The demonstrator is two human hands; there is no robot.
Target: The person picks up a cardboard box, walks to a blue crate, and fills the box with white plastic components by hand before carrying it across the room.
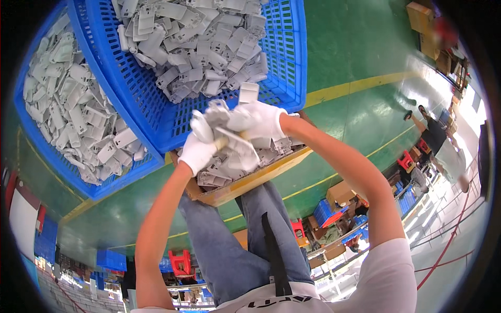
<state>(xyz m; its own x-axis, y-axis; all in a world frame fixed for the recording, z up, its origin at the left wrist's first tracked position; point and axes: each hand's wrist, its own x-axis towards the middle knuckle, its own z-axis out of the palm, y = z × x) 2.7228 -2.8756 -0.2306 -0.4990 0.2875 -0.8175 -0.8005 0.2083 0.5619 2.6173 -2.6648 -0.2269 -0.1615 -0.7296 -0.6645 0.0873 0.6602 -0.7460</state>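
1. Two gloved hands, both mine, meet above the cardboard box on my lap, over its far edge.
2. My left hand has its fingers curled shut around a grey plastic part, which stands up out of my fist.
3. My right hand closes its fingers on the other end of the same cluster of grey parts, and a thin pale strip slants down from it toward the box.
4. One more grey piece stands upright just behind my right knuckles, at the near rim of the blue crate.
5. That crate is heaped with grey plastic parts; it overlaps a second blue crate to its left, equally full.
6. More such parts fill the cardboard box beneath my hands.
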